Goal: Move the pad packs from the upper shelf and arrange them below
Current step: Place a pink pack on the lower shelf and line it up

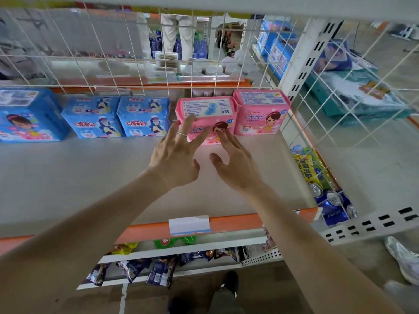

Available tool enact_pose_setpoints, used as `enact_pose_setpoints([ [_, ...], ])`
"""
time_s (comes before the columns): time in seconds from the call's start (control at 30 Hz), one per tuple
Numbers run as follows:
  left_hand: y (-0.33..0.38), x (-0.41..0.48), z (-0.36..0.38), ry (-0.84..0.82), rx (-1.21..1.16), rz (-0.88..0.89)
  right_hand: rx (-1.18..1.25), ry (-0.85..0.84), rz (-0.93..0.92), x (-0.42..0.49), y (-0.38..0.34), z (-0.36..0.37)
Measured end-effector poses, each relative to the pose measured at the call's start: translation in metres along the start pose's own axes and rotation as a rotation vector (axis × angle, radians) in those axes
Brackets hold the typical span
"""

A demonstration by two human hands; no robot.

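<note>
The pink pack (pixel 205 109) stands upright at the back of the shelf (pixel 90 177), against the wire grid (pixel 113 53). Both hands reach to it with fingers spread wide. The left hand (pixel 175 159), wearing a ring (pixel 182 133), touches its front left, and the right hand (pixel 233 166) touches its lower front right; neither grips it. Just right of the pack stands a second pink pack (pixel 260 112). Left of it are two blue packs (pixel 118 116), then a larger blue pack (pixel 27 114).
</note>
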State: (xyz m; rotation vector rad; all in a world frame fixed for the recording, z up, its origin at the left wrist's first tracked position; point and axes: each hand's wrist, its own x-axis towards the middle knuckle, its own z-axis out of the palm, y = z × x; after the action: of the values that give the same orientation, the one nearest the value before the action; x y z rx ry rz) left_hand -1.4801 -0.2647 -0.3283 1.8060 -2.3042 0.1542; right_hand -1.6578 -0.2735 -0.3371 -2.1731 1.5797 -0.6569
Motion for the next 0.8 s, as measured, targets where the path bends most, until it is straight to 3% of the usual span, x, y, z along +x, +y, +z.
enact_pose_setpoints([
  [0.3,0.0,0.027,-0.005,-0.064,-0.007,-0.035,-0.031,-0.066,0.015,0.018,-0.001,-0.004],
  [0.63,0.001,0.053,-0.01,-0.24,0.001,-0.101,0.009,-0.107,0.041,0.046,0.006,-0.009],
  [0.7,0.0,0.048,-0.013,-0.225,0.001,-0.092,0.048,-0.064,0.029,0.038,0.008,-0.016],
  [0.8,0.001,0.034,-0.015,-0.148,0.04,-0.084,0.108,0.181,0.046,0.023,0.021,-0.03],
])
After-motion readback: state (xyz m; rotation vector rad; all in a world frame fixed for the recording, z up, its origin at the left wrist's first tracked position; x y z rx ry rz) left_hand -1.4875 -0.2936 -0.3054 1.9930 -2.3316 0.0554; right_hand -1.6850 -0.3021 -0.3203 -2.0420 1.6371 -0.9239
